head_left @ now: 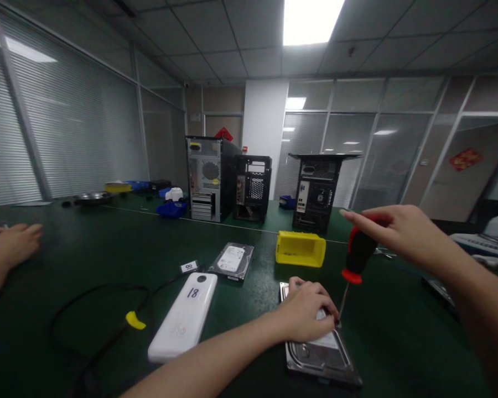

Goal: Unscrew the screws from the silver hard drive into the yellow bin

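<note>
A silver hard drive [315, 359] lies flat on the green table near the front, right of centre. My left hand [309, 310] rests over its upper part, fingers bent, with the fingertips at the drive's right edge beside the screwdriver tip. My right hand [392, 226] is wrapped round the red and black handle of a screwdriver [352, 276], which stands nearly upright with its tip at the drive's right edge. Whether the tip sits in a screw is too small to tell. Behind the drive stands a yellow bin [301, 250] with small dark bits inside.
A white power bank [185, 318] marked 18 with a black cable lies left of centre, a second hard drive [233, 261] behind it. Computer cases [205, 179] stand at the back. Another person's hands [14, 243] are at the far left. Blue bins [172, 209] sit farther back.
</note>
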`<control>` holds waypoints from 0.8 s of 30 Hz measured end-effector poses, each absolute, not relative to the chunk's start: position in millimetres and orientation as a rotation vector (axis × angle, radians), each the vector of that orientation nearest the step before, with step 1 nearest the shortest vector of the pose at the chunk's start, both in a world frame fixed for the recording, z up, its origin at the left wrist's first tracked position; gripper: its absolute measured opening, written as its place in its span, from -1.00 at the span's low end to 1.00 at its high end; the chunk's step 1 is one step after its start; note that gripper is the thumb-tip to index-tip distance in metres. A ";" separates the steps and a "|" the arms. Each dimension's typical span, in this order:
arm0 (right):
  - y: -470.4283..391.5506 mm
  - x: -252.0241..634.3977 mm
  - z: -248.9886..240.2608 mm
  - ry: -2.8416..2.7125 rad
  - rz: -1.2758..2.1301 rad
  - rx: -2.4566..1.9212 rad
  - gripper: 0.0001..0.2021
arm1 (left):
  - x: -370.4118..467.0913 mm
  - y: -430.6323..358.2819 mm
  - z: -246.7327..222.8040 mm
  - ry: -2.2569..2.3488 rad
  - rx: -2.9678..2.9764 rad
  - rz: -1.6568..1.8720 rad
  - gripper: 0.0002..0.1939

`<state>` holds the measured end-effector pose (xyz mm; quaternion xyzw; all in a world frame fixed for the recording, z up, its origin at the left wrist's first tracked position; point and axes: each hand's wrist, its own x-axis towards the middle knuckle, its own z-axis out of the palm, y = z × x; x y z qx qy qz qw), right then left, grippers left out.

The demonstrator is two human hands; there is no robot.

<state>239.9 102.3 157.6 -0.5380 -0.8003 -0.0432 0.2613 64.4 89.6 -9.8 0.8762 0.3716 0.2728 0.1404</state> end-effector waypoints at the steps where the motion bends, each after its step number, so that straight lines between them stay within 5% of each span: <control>1: 102.5 239.6 157.4 -2.163 -0.126 -1.466 -0.27 | 64.5 89.3 -9.4 1.073 2.527 0.787 -0.83; 11: 97.4 229.0 155.6 -2.077 -0.650 -1.565 -0.39 | 65.1 90.0 -11.8 1.077 2.506 0.843 -0.86; 24: 106.7 229.2 152.1 -2.306 -0.214 -1.236 -0.55 | 66.6 88.7 -11.6 1.111 2.529 0.809 -0.86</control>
